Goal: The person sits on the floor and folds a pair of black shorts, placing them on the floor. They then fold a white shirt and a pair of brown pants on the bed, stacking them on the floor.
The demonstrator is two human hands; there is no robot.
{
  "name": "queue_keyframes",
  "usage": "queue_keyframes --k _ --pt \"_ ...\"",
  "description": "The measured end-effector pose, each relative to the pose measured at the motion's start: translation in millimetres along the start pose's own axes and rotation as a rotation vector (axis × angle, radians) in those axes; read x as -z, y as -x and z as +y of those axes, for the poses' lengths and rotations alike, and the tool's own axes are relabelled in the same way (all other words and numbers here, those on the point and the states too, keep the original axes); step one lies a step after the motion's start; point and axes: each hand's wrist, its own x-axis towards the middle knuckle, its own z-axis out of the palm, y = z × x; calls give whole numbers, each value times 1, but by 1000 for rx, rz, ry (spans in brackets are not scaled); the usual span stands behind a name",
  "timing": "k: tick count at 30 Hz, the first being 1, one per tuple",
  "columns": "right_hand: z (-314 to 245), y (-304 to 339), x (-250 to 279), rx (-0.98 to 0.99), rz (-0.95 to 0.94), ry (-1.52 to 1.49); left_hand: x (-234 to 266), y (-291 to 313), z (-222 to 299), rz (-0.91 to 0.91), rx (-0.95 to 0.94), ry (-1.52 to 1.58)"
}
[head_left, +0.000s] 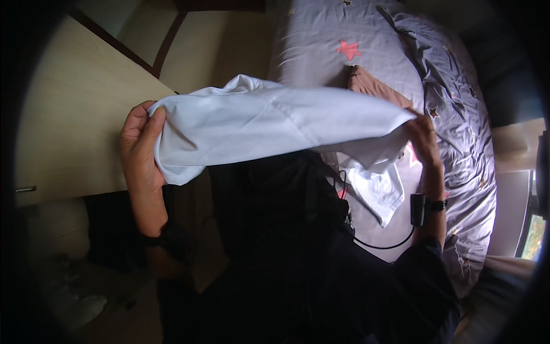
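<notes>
A white garment (pixel 240 126) with a seam across its middle is stretched sideways in front of me, between my two hands. My left hand (pixel 142 140) pinches its left end between thumb and fingers, and the cloth bunches there. At the other end, my right hand (pixel 424 137) is closed on the corner, slightly smeared by motion. Below that right end, more white cloth (pixel 381 192) drapes over the bed; I cannot tell whether it belongs to the same garment. Partly hidden behind the garment, a brown cloth (pixel 375 87) lies on the bed.
A bed with grey star-patterned bedding (pixel 309 43) stretches ahead and to the right, with a rumpled cover (pixel 452 109) along its right side. Pale wooden panels (pixel 74 114) stand at the left. A black cable (pixel 381 247) runs near my right wrist. A window (pixel 534 229) is at far right.
</notes>
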Motion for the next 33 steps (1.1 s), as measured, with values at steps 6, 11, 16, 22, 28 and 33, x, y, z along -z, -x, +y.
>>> queue_keyframes --k 6,11,16,22,28,33 --pt "-136 -3 29 521 512 395 0 -5 21 -54 -96 -175" --pt "-160 20 14 243 -156 -133 18 -1 24 -114 -54 -280" --pt "-33 22 -42 -95 -869 798 64 14 1 -460 233 -395" --pt "52 57 -64 -351 -1159 784 49 59 -23 -956 696 -563" --pt "71 -4 -57 -366 -829 211 38 71 -57 -889 893 -781" --pt "96 -56 -77 48 -347 828 47 79 -94 -807 493 -1086"
